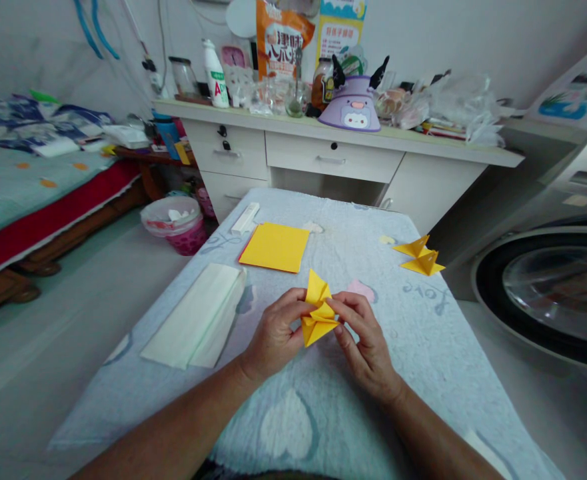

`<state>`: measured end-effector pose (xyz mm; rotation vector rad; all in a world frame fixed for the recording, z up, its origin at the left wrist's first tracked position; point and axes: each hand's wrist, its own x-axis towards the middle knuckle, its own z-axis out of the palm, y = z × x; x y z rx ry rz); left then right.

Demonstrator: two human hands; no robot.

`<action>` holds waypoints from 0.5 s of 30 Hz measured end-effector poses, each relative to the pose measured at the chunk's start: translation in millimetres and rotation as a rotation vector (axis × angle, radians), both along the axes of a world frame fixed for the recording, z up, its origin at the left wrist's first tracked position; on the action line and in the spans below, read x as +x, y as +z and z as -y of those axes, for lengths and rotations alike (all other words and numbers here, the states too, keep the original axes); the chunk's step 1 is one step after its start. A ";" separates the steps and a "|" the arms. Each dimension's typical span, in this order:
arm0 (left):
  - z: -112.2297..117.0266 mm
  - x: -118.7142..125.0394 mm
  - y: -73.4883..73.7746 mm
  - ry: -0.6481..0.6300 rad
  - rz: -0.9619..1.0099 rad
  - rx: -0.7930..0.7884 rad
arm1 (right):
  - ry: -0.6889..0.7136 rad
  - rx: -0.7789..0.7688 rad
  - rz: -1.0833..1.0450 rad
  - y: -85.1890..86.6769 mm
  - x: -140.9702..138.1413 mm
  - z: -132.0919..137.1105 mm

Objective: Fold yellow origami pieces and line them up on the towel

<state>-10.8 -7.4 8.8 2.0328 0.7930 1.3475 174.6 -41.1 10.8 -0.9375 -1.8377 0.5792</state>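
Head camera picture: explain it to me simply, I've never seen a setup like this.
There is no robot here, only a person's two bare hands. The single picture comes from a camera worn on the head, looking forward and down, so the forearms enter from the bottom edge. The left hand and right hand hold a folded yellow paper between their fingers. Below is a table covered with a pale blue patterned cloth. On it lie yellow square sheets, a pale folded sheet, a slim white object I cannot identify, and, at the right, folded yellow pieces.
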 end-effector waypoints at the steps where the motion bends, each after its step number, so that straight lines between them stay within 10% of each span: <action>1: -0.4 0.0 1.0 0.003 0.002 -0.003 | -0.005 0.004 0.002 -0.5 0.1 -0.3; 15: -0.9 0.7 -1.0 -0.014 0.048 0.022 | -0.006 0.040 -0.008 -4.4 1.9 -1.1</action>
